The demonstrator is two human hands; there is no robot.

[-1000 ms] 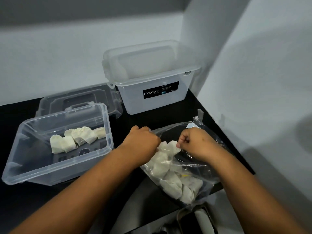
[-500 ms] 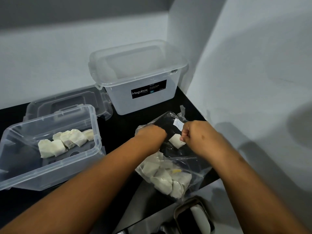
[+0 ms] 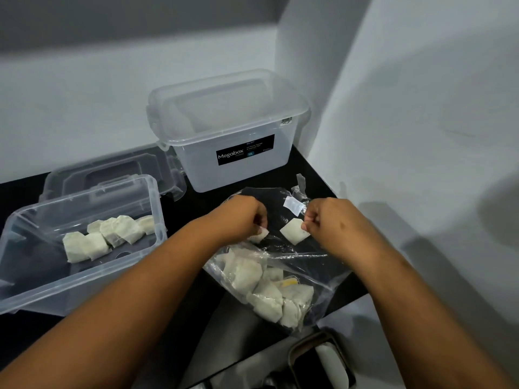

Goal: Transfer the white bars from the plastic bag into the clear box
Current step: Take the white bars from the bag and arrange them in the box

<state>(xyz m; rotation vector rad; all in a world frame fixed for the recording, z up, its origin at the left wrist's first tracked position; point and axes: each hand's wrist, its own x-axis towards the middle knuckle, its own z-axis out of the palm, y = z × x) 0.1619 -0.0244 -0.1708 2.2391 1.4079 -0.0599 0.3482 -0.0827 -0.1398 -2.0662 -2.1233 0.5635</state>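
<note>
We counted two clear boxes, one loose lid, one plastic bag and two hands on the black worktop [image 3: 193, 209]. The open clear box [image 3: 84, 279] sat at the worktop's left edge and held about six white bars [image 3: 109, 237] in a loose row across its floor; the exact number was hard to tell where they overlapped. A loose lid [image 3: 112, 169] lay flat just behind it. The larger lidded box [image 3: 230, 136], marked Megabox, stood at the back of the worktop near the right corner; we could not make out anything inside it.

The plastic bag [image 3: 280, 265] lay at the worktop's front right edge, its near end hanging over. Roughly seven or eight bars were heaped in that near end [image 3: 264, 293].

Both hands were at the bag's far end. The left hand [image 3: 238, 217] had its grip closed, fingers curled on one bar [image 3: 259, 236]. The right hand [image 3: 331, 220] pinched a corner of a second bar [image 3: 293, 230] between curled fingertips. A small white label [image 3: 292, 204] showed on the bag between the hands.
</note>
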